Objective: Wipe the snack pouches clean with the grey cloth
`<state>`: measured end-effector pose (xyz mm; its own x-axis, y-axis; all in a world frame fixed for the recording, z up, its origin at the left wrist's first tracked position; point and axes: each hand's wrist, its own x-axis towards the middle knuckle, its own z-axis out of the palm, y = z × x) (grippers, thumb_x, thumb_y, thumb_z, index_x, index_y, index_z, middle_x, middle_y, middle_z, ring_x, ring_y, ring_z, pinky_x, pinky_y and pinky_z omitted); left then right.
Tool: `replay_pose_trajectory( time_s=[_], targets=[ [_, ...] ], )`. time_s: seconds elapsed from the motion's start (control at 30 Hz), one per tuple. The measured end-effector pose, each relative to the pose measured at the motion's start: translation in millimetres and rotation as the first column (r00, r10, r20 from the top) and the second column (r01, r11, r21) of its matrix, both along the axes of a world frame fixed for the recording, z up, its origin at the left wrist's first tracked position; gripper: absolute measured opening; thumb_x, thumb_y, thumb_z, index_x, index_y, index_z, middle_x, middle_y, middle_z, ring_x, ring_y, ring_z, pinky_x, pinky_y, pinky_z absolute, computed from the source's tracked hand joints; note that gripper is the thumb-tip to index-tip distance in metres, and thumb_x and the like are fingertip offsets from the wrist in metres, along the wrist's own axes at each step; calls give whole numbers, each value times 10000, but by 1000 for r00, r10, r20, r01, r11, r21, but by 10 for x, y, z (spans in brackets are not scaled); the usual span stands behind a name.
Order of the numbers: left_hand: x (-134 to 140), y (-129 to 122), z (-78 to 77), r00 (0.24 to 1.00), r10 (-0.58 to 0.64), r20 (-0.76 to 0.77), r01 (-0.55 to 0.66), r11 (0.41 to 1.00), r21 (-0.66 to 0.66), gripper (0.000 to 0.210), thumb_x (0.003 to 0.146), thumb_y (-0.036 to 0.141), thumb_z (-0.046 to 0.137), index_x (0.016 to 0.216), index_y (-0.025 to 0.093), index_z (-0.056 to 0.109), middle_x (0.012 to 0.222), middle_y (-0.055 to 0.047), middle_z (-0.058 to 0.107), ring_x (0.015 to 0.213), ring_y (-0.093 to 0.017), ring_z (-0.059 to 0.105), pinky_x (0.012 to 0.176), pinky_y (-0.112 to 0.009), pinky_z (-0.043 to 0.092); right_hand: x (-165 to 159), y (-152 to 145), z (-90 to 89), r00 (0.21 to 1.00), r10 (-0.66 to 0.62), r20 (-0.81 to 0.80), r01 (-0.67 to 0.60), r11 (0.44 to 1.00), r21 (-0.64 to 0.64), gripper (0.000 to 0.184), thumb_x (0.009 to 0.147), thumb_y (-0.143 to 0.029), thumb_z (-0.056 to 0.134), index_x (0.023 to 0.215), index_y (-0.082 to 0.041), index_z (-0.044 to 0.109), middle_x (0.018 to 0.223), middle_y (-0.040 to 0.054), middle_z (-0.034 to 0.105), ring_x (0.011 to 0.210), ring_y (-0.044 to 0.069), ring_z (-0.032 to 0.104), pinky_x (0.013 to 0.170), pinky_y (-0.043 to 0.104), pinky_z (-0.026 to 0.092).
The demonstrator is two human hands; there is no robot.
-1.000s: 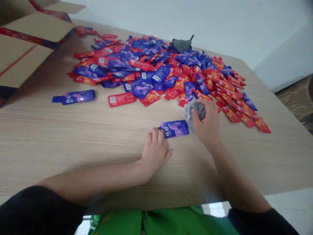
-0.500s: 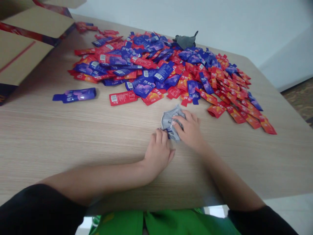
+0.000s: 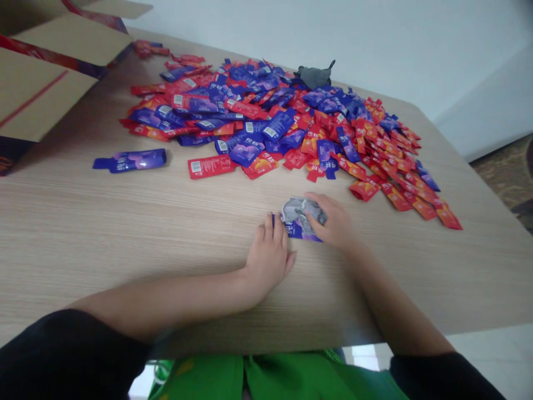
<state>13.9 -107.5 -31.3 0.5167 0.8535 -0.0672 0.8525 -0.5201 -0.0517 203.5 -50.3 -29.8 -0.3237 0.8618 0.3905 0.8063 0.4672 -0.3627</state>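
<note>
A blue sachet [image 3: 296, 231] with a purple pattern lies flat on the table in front of me. The fingertips of my left hand [image 3: 268, 253] press its left end down, fingers together and nearly straight. Over the sachet is a crumpled grey cloth [image 3: 297, 208], gripped in the curled fingers of my right hand [image 3: 336, 226]. The cloth and right hand hide the sachet's upper part and some of its right end.
A large heap of red and blue sachets [image 3: 250, 125] spreads across the back of the table [image 3: 125, 233]. One blue sachet [image 3: 131, 160] lies apart at left, near an open cardboard box [image 3: 50, 83]. Behind the heap sits a dark grey cloth item [image 3: 315, 77] by the wall.
My right hand and the grey cloth have slid right along the sachet, bunching the cloth and uncovering more of the blue print. My left hand stays at the left end.
</note>
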Motion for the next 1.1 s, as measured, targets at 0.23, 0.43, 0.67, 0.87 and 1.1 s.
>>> replay_pose_trajectory(
  time_s=[0.23,0.43,0.67,0.87,1.1],
  targets=[
    [-6,10,2,999,-32,14,32,999,7,615,974,424,409,1377,-32,498,1487,-300,390,1377,-425,381,1000,-478,420,-63,-164,316,977,-212,11,212,974,-81,331,829,-406,613,1107,-226,600,856,40,671,766,217,638,711,341,489],
    [-14,-6,-8,999,-34,29,34,999,-18,598,968,413,435,1363,-28,517,1469,-305,411,1388,-420,370,1057,-480,380,-357,-146,29,966,58,252,-30,993,-111,477,858,-443,597,1276,-214,581,1338,136,547,1198,330,475,990,494,370],
    [-32,12,30,999,-31,33,32,999,-36,599,966,413,450,1391,-7,495,1492,-268,406,1378,-409,387,1048,-461,395,-244,-252,-101,956,120,269,-96,990,-100,398,861,-234,539,1247,-262,637,1293,81,562,1111,287,473,942,461,392],
    [-47,22,11,997,-55,56,56,998,-15,517,974,409,445,1307,47,604,1519,-207,400,1404,-399,345,1027,-461,423,97,-193,-250,957,-222,189,221,975,24,373,860,-198,493,1219,-183,592,1219,149,526,1085,308,487,923,484,432],
    [-21,-24,-62,995,-59,75,58,998,15,528,982,353,430,1400,39,505,1524,-217,381,1375,-413,393,1049,-492,406,-36,-78,-15,917,-308,-253,352,924,150,157,927,-321,487,1042,-214,488,1009,97,536,971,244,538,879,440,467]
  ],
)
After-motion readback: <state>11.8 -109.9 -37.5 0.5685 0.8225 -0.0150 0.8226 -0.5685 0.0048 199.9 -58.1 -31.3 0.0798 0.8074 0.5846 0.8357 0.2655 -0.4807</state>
